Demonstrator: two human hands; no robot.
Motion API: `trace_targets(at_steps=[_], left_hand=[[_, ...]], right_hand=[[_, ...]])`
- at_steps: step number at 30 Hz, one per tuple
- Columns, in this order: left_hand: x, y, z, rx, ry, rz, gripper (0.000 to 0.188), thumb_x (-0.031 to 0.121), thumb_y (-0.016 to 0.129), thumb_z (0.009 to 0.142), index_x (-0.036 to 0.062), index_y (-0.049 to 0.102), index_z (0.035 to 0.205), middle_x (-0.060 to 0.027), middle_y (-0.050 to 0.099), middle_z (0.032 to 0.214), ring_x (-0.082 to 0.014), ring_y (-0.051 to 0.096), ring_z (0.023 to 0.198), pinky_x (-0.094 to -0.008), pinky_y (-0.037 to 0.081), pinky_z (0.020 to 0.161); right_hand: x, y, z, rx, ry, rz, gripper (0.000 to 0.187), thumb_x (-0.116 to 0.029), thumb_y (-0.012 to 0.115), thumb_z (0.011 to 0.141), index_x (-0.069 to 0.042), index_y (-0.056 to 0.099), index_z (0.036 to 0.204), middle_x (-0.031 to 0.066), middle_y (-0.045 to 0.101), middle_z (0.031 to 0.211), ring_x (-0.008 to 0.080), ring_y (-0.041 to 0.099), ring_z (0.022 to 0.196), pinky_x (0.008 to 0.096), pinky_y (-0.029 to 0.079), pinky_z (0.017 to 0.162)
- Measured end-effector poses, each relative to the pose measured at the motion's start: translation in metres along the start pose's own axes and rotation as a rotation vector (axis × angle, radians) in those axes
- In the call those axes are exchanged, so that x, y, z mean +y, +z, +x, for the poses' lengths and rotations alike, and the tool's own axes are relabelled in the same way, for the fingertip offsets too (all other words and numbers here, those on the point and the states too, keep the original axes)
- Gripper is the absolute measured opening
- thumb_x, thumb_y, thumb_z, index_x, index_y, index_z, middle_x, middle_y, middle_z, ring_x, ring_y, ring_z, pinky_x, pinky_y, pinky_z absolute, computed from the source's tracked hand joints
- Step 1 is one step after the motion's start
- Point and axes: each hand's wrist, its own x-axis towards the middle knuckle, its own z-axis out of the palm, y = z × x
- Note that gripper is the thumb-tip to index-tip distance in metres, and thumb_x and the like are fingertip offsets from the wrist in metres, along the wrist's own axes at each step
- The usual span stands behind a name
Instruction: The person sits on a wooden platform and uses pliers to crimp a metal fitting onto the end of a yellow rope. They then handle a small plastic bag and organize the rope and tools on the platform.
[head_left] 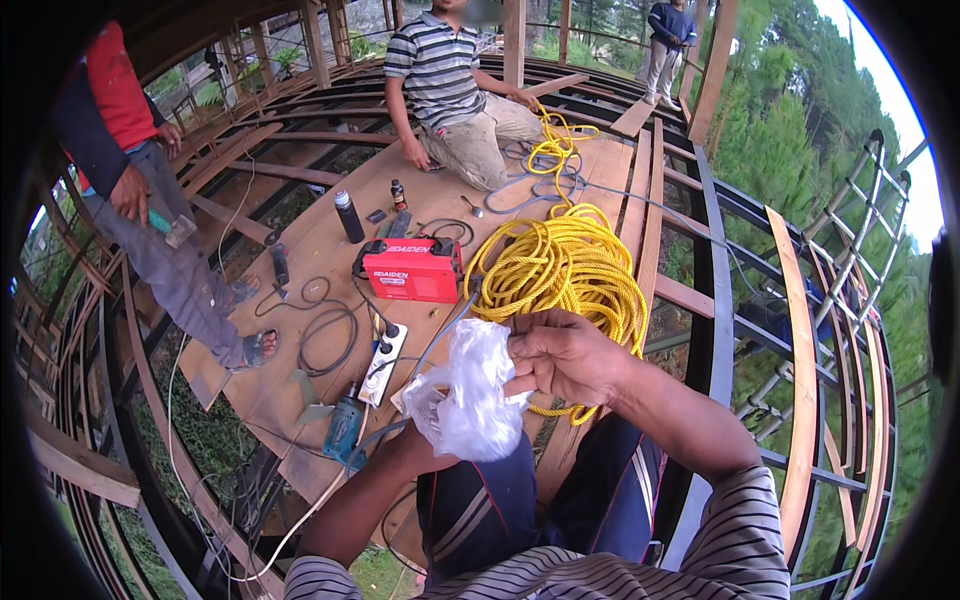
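The right hand [562,360] grasps the bag [472,390] over the knees [480,500], near the rope [568,268]; the bag covers most of the left hand [420,447], whose grip cannot be determined.

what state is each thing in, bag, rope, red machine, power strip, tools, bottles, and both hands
plastic bag: crumpled, pinched in the right hand
left hand: mostly hidden by the bag, grip unclear
yellow rope: heaped in loose coils
red machine: upright, on or off unclear
white power strip: plugs inserted
teal power tool: set down
black flask: upright
small bottle: upright
hammer: held by a co-worker
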Motion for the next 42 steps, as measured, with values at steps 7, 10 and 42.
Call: trace_targets(at_steps=[7,10,42], left_hand=[[0.019,-0.003,-0.012,0.009,0.117,0.381,0.037,0.024,0.073,0.088,0.0032,0.064,0.117,-0.0142,0.068,0.103,-0.0308,0.064,0.098,-0.0445,0.048,0.088],[0.017,0.005,-0.003,0.176,0.187,0.311,0.026,0.026,0.067,0.095,0.0030,0.064,0.108,-0.0085,0.065,0.087,-0.0256,0.063,0.084,-0.0403,0.048,0.079],[0.067,-0.011,0.029,0.040,-0.266,-0.114,0.031,0.028,0.064,0.099,-0.0002,0.061,0.110,0.0007,0.059,0.077,-0.0064,0.052,0.064,-0.0220,0.041,0.057]], right_hand=[[0.006,0.017,0.001,-0.265,-0.222,-0.136,0.063,0.006,0.055,0.092,0.007,0.026,0.147,0.0229,0.043,0.148,0.0295,0.038,0.143,0.0403,0.035,0.116],[0.005,0.015,0.006,-0.252,-0.168,-0.201,0.074,0.006,0.056,0.091,0.004,0.018,0.154,0.0245,0.039,0.152,0.0296,0.038,0.144,0.0395,0.034,0.116],[0.034,-0.010,0.010,-0.050,-0.931,-0.756,0.027,-0.028,0.068,0.096,-0.002,0.064,0.098,0.0075,0.064,0.107,0.0140,0.058,0.097,0.0316,0.046,0.085]])
